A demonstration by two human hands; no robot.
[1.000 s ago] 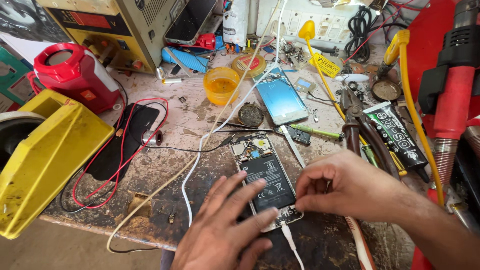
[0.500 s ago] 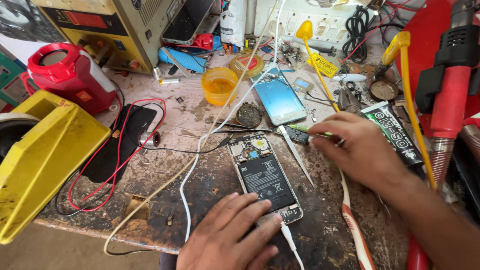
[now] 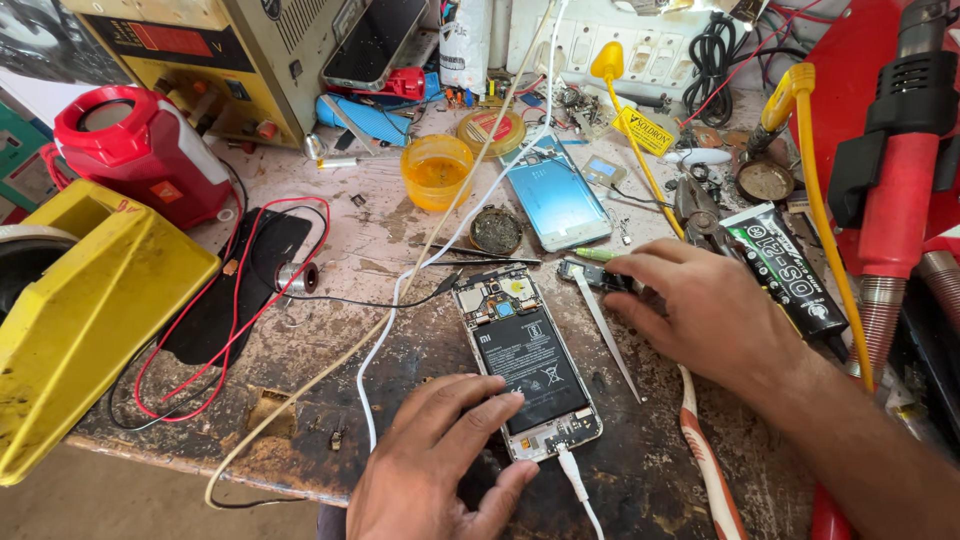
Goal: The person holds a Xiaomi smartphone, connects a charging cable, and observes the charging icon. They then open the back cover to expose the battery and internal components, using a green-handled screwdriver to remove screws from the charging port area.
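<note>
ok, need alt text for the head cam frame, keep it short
On a cluttered, stained workbench, the left hand steadies an opened phone with its battery exposed and a white cable plugged in, while the right hand touches a small dark part beside it. Tweezers lie between them.

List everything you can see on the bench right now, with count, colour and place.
opened phone: 1, black battery showing, centre front, white cable plugged in at its near end
second phone: 1, pale blue, lying behind the opened one
small part: 1, dark, at the right fingertips
cup: 1, orange, centre back
glue tube: 1, black, right
toothbrush: 1, red and white, front right
speaker: 1, red, back left
yellow case: 1, left edge
power supply: 1, yellow, back left
heat gun: 1, red and black, right edge
left hand: resting on the opened phone
right hand: fingertips on the small part
</note>
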